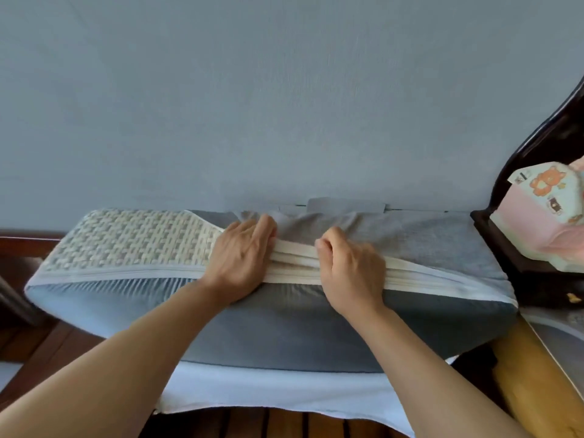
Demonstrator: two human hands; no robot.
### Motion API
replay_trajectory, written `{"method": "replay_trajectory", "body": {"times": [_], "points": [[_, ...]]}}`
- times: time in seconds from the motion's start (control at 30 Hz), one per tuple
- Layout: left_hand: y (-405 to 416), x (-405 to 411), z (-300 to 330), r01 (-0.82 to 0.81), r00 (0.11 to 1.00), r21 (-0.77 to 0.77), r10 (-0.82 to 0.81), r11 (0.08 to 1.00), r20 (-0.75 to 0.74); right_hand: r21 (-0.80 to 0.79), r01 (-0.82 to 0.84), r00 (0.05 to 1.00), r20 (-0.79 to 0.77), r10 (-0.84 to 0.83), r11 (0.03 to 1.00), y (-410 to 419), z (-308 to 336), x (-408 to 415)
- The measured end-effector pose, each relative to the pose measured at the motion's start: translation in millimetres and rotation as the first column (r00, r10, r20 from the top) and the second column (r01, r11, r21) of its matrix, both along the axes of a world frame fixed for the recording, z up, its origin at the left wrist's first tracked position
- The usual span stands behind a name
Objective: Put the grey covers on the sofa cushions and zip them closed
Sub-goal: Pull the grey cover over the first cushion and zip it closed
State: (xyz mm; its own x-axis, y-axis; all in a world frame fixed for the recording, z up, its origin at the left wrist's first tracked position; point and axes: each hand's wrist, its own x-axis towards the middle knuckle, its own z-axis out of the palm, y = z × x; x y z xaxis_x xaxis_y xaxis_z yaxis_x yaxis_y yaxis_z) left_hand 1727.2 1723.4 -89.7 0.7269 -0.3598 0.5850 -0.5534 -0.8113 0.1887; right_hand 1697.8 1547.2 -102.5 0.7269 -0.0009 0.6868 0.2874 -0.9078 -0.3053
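Both forearms reach over the cushion (120,245) on the sofa. Left hand (240,260) presses flat, right hand (350,273) pinches the bunched cover (426,238). Bunched fabric may well jam the zip.

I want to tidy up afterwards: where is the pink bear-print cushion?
The pink bear-print cushion sits at the far right edge of the head view, on the dark wooden seat, right of the grey-covered cushion.

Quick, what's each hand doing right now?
Left hand: open, pressing flat on the cushion.
Right hand: fingers curled, pinching the cream edge.
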Motion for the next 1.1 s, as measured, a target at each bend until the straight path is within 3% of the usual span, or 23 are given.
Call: {"method": "replay_trajectory", "body": {"times": [0.1,0.23,0.4,0.5,0.6,0.7,0.77,0.83,0.97,1.1], "points": [[14.3,0.9,2.0,0.048,0.997,0.129,-0.038,0.99,-0.073,-0.101,-0.069,0.997,-0.05,0.064,0.992,1.6,2.3,-5.7],[36.6,18.1,2.0,-0.005,1.0,0.304,0.005,0.953,0.0,-0.258,-0.117,0.98,-0.188,0.069,0.959,23.5,9.2,-4.8],[88.3,45.9,-0.2,-0.205,0.977,0.089,0.209,0.975,-0.042,-0.371,-0.069,0.964,-0.265,-0.034,0.926,56.7,13.7,11.4],[103.7,57.3,3.4,-0.276,0.958,0.063,0.28,0.959,-0.065,-0.322,-0.076,0.954,-0.297,-0.024,0.944,82.8,15.4,12.5],[115.7,50.0,6.5,-0.178,0.984,0.04,0.178,0.983,0.006,-0.318,0.031,0.958,-0.262,-0.119,0.948,124.0,18.1,18.1],[137.7,36.9,3.5,0.04,0.999,0.036,-0.041,0.999,0.023,-0.3,0.13,0.941,-0.262,-0.212,0.945,176.8,16.5,23.2],[146.5,34.4,2.8,0.135,0.989,0.061,-0.131,0.989,-0.07,-0.258,0.168,0.943,-0.239,-0.231,0.951,203.9,14.1,19.1],[157.5,40.4,4.2,0.126,0.973,0.084,-0.107,0.988,-0.205,-0.172,0.209,0.957,-0.166,-0.237,0.963,212.1,7.9,15.3],[189.3,53.0,1.2,0.089,0.914,0.086,-0.047,0.992,-0.403,-0.134,0.15,0.959,-0.221,-0.177,0.979,211.8,6.5,13.4],[196.0,56.7,3.2,0.042,0.901,0.108,0.009,0.993,-0.434,-0.149,0.104,0.964,-0.229,-0.137,0.983,237.4,6.5,23.6]]}}
